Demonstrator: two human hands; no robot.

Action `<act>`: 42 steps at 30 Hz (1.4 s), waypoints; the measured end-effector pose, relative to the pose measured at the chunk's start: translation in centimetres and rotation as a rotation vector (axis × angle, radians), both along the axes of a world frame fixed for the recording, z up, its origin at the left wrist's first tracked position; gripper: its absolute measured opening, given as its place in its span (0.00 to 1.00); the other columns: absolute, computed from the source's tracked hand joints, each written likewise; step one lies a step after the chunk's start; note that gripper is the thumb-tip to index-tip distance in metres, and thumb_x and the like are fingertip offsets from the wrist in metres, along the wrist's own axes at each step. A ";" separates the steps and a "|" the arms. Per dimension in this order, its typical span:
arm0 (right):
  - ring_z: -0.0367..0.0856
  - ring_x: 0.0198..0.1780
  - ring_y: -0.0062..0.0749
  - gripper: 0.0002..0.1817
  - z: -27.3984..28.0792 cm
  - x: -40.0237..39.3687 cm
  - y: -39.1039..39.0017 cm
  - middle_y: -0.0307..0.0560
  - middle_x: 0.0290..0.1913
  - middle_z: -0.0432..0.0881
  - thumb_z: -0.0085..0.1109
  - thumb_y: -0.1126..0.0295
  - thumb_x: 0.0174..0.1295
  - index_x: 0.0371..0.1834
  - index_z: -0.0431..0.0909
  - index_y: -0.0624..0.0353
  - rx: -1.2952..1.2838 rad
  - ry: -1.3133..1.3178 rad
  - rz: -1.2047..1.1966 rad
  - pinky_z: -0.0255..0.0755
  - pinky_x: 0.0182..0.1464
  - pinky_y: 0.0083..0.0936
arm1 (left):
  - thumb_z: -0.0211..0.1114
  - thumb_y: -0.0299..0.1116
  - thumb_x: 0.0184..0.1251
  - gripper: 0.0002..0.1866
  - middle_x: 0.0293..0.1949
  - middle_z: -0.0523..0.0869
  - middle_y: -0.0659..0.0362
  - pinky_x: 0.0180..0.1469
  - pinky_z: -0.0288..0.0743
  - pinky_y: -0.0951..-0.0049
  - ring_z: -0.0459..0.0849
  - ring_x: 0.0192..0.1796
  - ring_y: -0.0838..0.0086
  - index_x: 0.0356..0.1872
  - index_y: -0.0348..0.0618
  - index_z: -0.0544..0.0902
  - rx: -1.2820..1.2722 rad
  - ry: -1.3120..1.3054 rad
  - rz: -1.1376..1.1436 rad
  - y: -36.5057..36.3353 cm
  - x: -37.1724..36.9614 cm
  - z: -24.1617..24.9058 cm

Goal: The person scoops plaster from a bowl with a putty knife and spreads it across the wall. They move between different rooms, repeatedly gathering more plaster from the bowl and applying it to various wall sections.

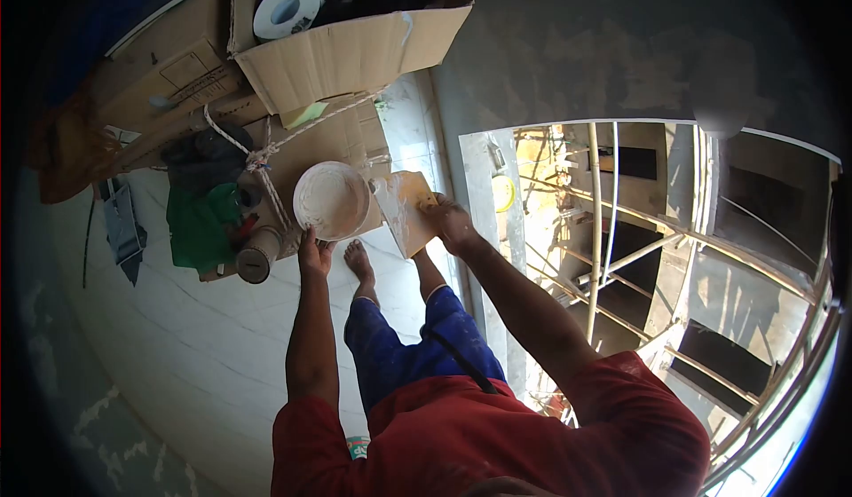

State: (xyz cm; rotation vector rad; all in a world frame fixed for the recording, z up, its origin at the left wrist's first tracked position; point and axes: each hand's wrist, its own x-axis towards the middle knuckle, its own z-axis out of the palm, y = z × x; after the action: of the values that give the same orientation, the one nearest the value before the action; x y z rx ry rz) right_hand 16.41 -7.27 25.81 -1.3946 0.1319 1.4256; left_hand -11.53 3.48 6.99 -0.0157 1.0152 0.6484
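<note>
My left hand (317, 250) grips a round white bowl (298, 197) by its near rim, with the thumb over the edge. Pale, pasty putty (334, 206) coats the inside of the bowl. In my right hand (453, 224) is a flat yellow putty spreader (412, 197), pinched at its right side. Whitish smears cover the spreader's face. Its left edge is right beside the bowl's right rim, and both are held in front of me above the floor.
An open cardboard box (355, 69) holding a white roll (288, 12) stands ahead. Knotted rope (257, 158) crosses flattened cardboard, near a green bag (206, 226) and a can (257, 256). Right is a window opening with scaffold poles (594, 231) outside, below a grey wall (621, 53).
</note>
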 end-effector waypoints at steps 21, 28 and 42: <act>0.75 0.49 0.31 0.14 15.3 12.4 -5.1 0.40 0.48 0.79 0.56 0.63 0.64 0.51 0.72 0.54 0.228 0.142 -0.264 0.66 0.55 0.36 | 0.65 0.31 0.63 0.15 0.43 0.83 0.57 0.47 0.73 0.75 0.80 0.44 0.75 0.48 0.34 0.77 0.354 0.053 -0.049 -9.5 33.6 34.1; 0.72 0.56 0.31 0.19 20.4 17.3 -2.6 0.39 0.54 0.78 0.53 0.58 0.67 0.57 0.72 0.54 0.219 0.044 -0.063 0.59 0.61 0.39 | 0.63 0.33 0.65 0.16 0.40 0.82 0.58 0.45 0.76 0.70 0.81 0.42 0.73 0.51 0.38 0.75 0.400 -0.142 -0.039 -7.2 38.1 35.5; 0.76 0.52 0.35 0.24 16.5 24.7 -22.9 0.45 0.52 0.80 0.56 0.66 0.64 0.63 0.69 0.60 -0.599 -0.182 -0.132 0.67 0.54 0.33 | 0.70 0.23 0.56 0.31 0.55 0.76 0.55 0.61 0.75 0.60 0.77 0.58 0.65 0.60 0.41 0.67 0.471 -0.414 0.216 14.9 53.4 39.5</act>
State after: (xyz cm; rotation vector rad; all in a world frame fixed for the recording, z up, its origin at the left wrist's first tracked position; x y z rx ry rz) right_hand 41.14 -30.16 42.35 -1.9534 0.5585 1.1859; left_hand 41.85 18.34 46.44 0.1494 0.4485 1.0227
